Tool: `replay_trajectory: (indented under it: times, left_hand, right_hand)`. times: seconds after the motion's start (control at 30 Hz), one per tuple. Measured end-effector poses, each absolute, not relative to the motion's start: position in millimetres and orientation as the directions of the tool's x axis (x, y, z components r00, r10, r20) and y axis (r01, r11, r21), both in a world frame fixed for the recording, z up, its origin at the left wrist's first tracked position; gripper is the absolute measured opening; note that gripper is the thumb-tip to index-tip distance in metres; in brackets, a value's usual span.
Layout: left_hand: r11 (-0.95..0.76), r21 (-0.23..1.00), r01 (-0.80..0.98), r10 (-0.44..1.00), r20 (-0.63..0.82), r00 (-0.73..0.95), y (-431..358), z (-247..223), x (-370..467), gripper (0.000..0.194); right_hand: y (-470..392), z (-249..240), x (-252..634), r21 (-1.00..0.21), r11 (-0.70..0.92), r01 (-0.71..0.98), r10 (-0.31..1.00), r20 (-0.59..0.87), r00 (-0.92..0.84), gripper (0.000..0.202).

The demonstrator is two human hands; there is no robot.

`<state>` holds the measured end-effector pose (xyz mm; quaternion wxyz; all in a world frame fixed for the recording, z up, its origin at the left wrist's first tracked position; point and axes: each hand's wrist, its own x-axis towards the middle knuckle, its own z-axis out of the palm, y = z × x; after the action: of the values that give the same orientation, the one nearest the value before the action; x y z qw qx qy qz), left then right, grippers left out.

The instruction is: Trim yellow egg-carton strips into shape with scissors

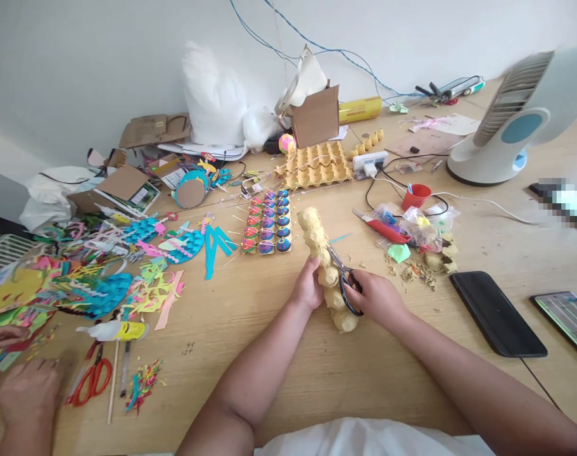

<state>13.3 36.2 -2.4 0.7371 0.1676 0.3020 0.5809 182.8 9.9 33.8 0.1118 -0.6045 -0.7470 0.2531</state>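
A yellowish strip of egg carton (328,271) is held above the table, its rounded cups facing up. My left hand (310,283) grips its left side, fingers partly hidden beneath it. Closed around the handles of dark scissors (348,278), my right hand (376,296) is at the strip's right side. The scissor blades lie against the carton near its upper half. Beyond the strip, to the left, painted egg cups (268,223) in pink, purple and blue stand in rows.
Another person's hands (29,386) are at the left edge, near orange-handled scissors (93,380) and a glue bottle (117,330). A white fan (501,133), red cup (416,196) and black phone (498,313) are on the right. Egg trays (315,163) lie at the back.
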Motion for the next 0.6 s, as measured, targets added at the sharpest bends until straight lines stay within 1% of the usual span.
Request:
replay_trajectory:
  times: [0.1, 0.23, 0.3, 0.4, 0.53, 0.6]
  left_hand:
    - [0.251, 0.588, -0.769, 0.963, -0.232, 0.137, 36.2, -2.7, 13.2, 0.049]
    - [0.249, 0.57, -0.783, 0.964, -0.222, 0.146, 36.3, -3.0, 13.8, 0.036]
    - [0.267, 0.562, -0.783, 0.959, -0.237, 0.157, 36.1, -2.5, 14.1, 0.031]
    - [0.295, 0.549, -0.782, 0.948, -0.27, 0.169, 36.1, -1.3, 13.5, 0.03]
    - [0.347, 0.524, -0.778, 0.925, -0.33, 0.19, 37.1, 0.9, 9.0, 0.026]
    - [0.412, 0.511, -0.754, 0.896, -0.378, 0.232, 37.7, 1.8, 5.9, 0.032]
  right_hand:
    - [11.7, 36.3, 181.5, -0.503, 0.136, 0.853, 0.956, -0.161, -0.247, 0.026]
    - [13.4, 34.9, 182.6, -0.478, 0.139, 0.867, 0.951, -0.182, -0.252, 0.028]
    - [14.7, 31.0, 184.4, -0.489, 0.143, 0.86, 0.952, -0.169, -0.255, 0.029]
    - [17.5, 23.3, 187.7, -0.55, 0.147, 0.822, 0.955, -0.138, -0.263, 0.032]
    - [20.5, 15.6, 192.6, -0.668, 0.141, 0.731, 0.96, -0.089, -0.267, 0.034]
    - [21.6, 13.3, 194.5, -0.703, 0.153, 0.694, 0.961, -0.058, -0.271, 0.034]
